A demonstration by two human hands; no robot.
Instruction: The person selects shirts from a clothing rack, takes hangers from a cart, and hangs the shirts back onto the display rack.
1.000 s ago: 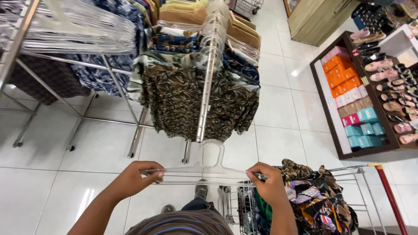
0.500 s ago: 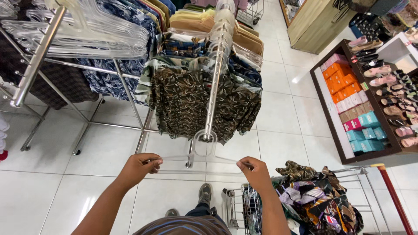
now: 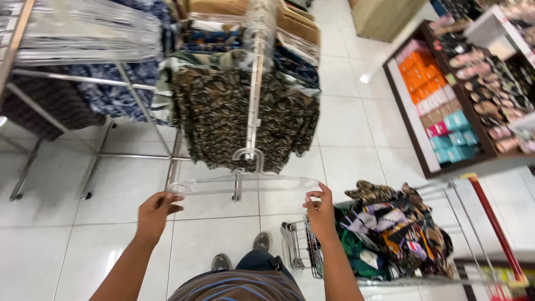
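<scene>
- Your left hand (image 3: 155, 210) pinches the left tip of the clear plastic clothes hanger (image 3: 245, 184), fingers closed lightly on it.
- The hanger sits level between both hands, its hook up at the near end of the chrome garment rail (image 3: 254, 95), in front of the brown leaf-print shirts (image 3: 214, 120).
- It looks light, stiff and a little slick, probably brittle if flexed; the two tips seem the best places to hold.
- Your right hand (image 3: 321, 214) grips the right tip, thumb and fingertips shut on it.
- Count: one hanger held, two hands, one wire trolley (image 3: 312, 256) of patterned clothes just beside your right hand.
</scene>
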